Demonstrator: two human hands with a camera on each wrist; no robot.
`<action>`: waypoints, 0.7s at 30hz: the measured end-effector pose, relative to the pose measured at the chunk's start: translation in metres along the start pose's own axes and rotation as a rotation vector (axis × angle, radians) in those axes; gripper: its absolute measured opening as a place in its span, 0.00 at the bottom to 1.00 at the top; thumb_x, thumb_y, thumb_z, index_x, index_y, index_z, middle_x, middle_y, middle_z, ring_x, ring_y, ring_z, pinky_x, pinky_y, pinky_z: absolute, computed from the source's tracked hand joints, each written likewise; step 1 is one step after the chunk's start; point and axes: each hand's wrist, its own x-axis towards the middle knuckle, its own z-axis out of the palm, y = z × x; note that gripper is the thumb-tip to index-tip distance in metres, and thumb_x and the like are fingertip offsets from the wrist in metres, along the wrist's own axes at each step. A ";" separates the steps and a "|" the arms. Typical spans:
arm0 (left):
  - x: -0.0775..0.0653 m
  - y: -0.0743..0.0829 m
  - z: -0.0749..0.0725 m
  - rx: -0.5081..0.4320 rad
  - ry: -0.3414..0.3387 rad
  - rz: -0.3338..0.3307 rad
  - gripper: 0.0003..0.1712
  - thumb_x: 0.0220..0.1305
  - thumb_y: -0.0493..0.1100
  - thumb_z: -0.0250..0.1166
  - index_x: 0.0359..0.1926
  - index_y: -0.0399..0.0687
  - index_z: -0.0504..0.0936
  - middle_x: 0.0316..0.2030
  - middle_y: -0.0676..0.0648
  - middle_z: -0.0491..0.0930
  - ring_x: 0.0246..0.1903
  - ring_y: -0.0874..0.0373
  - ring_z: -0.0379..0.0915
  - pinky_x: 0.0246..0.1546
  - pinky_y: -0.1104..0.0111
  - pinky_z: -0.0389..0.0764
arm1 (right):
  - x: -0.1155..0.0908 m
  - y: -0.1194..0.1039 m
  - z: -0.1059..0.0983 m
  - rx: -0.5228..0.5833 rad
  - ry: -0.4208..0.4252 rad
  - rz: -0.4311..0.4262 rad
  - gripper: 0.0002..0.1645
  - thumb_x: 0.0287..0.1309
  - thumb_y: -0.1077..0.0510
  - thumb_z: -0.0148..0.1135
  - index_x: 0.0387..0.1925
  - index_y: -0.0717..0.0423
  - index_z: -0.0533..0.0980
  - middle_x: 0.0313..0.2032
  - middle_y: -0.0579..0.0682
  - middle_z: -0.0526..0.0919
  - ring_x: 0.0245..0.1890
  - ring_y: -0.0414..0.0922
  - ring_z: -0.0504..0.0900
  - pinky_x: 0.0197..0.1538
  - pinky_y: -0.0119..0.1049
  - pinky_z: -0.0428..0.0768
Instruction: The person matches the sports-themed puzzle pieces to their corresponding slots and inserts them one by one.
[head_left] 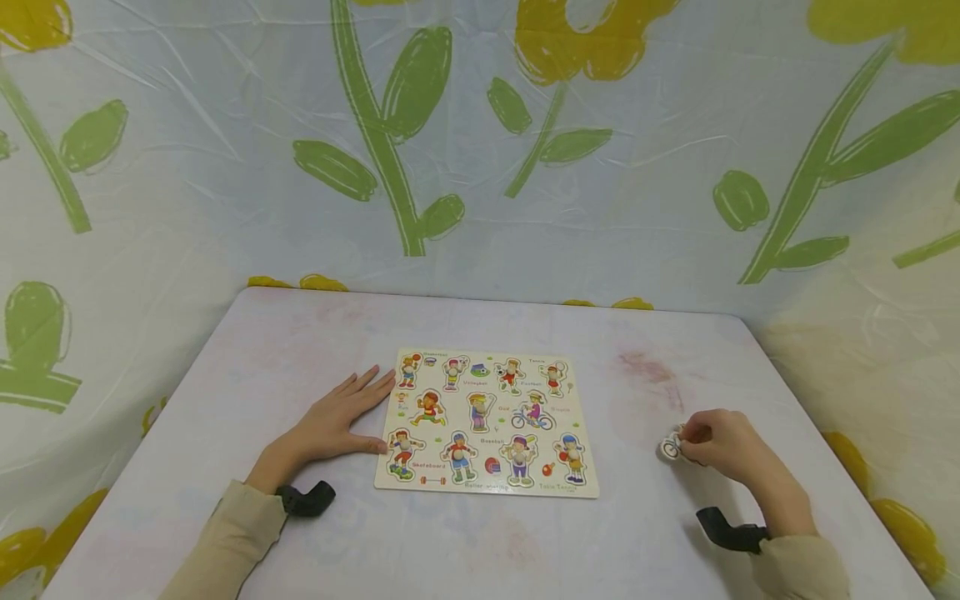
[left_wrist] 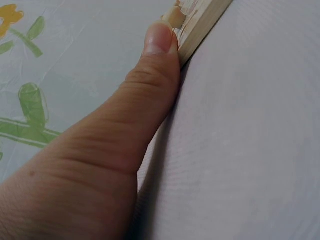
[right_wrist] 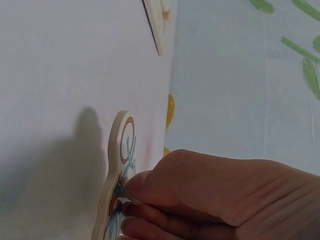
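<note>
A wooden sports puzzle board [head_left: 459,425] lies flat near the middle of the table, with several figures of children on it. Fingers spread, my left hand [head_left: 337,421] rests at the board's left edge. In the left wrist view the thumb [left_wrist: 157,55] touches that edge. To the right of the board, my right hand [head_left: 723,446] pinches a bicycle puzzle piece [head_left: 670,448] between thumb and fingers. The right wrist view shows the piece [right_wrist: 116,155] tilted up on edge, a wheel drawn at its end; the fingers hide part of it. Whether it touches the table I cannot tell.
The white table [head_left: 510,542] has faint reddish stains [head_left: 645,367] right of the board. A curtain [head_left: 480,167] with yellow flowers and green leaves hangs behind the table and along both sides. A black wrist mount [head_left: 731,531] sits on each forearm.
</note>
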 end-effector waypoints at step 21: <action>0.000 -0.001 0.001 -0.002 0.004 0.007 0.62 0.51 0.74 0.67 0.78 0.48 0.54 0.77 0.49 0.52 0.76 0.47 0.40 0.75 0.50 0.42 | 0.032 -0.041 0.005 0.015 -0.017 -0.067 0.03 0.48 0.65 0.70 0.26 0.60 0.81 0.22 0.45 0.79 0.23 0.42 0.73 0.23 0.34 0.75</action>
